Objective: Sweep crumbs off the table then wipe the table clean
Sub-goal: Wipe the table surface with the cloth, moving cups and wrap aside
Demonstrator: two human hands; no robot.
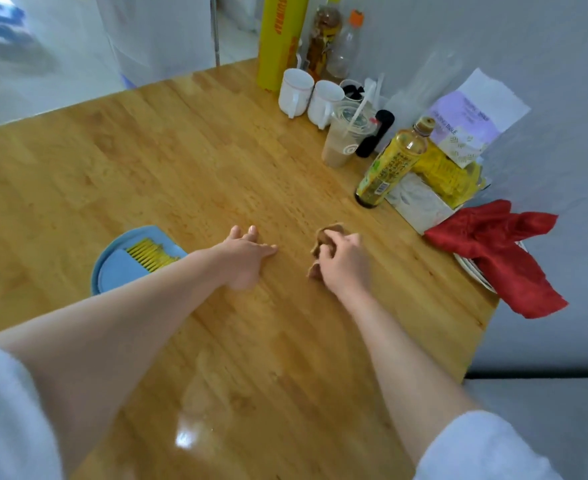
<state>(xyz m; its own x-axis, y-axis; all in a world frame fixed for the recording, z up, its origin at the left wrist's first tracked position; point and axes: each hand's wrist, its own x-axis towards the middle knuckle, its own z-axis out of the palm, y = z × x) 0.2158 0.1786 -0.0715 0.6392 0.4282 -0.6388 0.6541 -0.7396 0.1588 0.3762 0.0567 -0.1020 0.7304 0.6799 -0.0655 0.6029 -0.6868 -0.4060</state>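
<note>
My right hand (342, 263) grips a crumpled brown cloth (327, 239) and holds it down on the wooden table (181, 150), right of centre. My left hand (245, 252) lies flat on the table beside it, fingers straight and spread, palm down. Just left of my left forearm sits a blue dustpan (123, 265) with a yellow-bristled brush (152, 254) lying in it. I make out no crumbs on the wood.
Along the right edge by the wall stand two white mugs (308, 95), a plastic cup with a straw (342, 138), a yellow-labelled bottle (391, 164), tissue packs (465, 126) and a red cloth (496, 251) draped over plates. A yellow roll (280, 39) stands at the back.
</note>
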